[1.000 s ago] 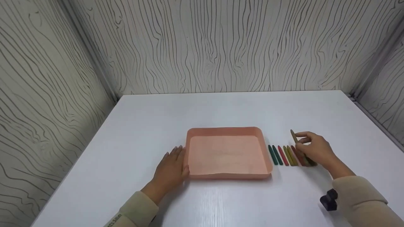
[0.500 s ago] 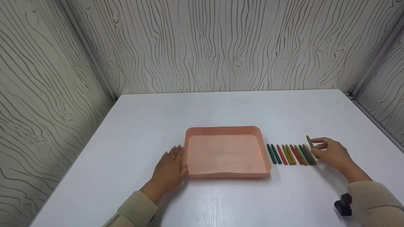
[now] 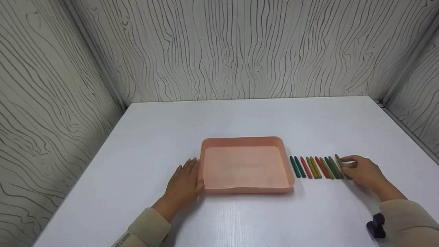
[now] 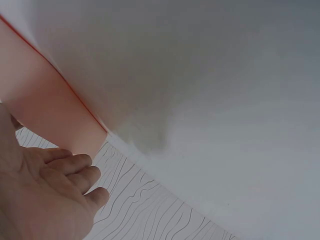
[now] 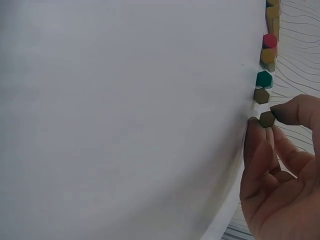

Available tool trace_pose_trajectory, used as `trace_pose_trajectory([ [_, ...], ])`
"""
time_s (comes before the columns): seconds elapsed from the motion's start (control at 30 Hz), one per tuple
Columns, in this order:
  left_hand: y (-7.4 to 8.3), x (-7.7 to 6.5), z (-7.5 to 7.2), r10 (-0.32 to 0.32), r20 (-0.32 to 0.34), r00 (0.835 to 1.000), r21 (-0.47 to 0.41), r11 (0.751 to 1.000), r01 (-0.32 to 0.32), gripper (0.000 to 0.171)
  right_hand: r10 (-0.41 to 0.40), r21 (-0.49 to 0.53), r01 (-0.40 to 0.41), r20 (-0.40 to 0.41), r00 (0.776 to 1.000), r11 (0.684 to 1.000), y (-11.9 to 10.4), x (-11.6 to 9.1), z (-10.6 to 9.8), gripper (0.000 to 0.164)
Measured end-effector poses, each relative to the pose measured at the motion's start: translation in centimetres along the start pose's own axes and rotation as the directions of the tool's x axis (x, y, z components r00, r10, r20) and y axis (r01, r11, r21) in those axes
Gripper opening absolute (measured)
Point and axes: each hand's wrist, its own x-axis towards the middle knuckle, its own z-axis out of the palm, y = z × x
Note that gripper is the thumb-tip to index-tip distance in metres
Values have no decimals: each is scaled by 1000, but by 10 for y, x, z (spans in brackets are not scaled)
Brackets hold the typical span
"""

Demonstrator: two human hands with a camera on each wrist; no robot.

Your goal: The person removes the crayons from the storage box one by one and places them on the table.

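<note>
My right hand (image 3: 365,173) pinches an olive-brown crayon (image 3: 338,161) between thumb and fingers at the right end of a row of crayons. The held crayon's six-sided end (image 5: 267,119) shows in the right wrist view, a small gap from the neighbouring brownish crayon (image 5: 261,96). Side by side in that row lie dark green crayons, a red crayon (image 3: 306,167), yellow ones and others. Left of them sits a shallow pink tray (image 3: 247,168). My left hand (image 3: 183,181) rests against the tray's left wall, fingers straight; in the left wrist view its fingers are loosely bent.
The white table (image 3: 240,118) runs back to a wood-grain patterned wall (image 3: 226,51), with similar panels at both sides. A small black object (image 3: 376,226) sits by the right sleeve.
My right hand has moved right and then down with the olive-brown crayon, from above the row to its right end. The left hand and the tray stay in place.
</note>
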Motion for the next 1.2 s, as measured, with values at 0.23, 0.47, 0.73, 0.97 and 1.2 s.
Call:
trace_pose_trajectory([
  [0.23,1,0,0,-4,-7,1000,6,1000,4,58,2,-35,-2,-7,1000,999,-1,-1,0,53],
  [0.47,1,-1,1,-5,-14,1000,-3,1000,5,58,20,-54,-21,-5,1000,998,-2,-4,0,54],
  [0.73,1,-2,1,15,-22,1000,7,1000,-15,56,15,-28,-15,8,1000,1000,-1,-6,-4,55],
  [0.97,-1,-1,0,31,-30,999,9,999,-31,56,-8,-8,8,-24,1000,1000,-2,0,-6,58],
  [1.2,2,8,-11,5,-33,999,56,998,-3,59,-73,-31,70,-98,992,997,-35,6,-8,49],
])
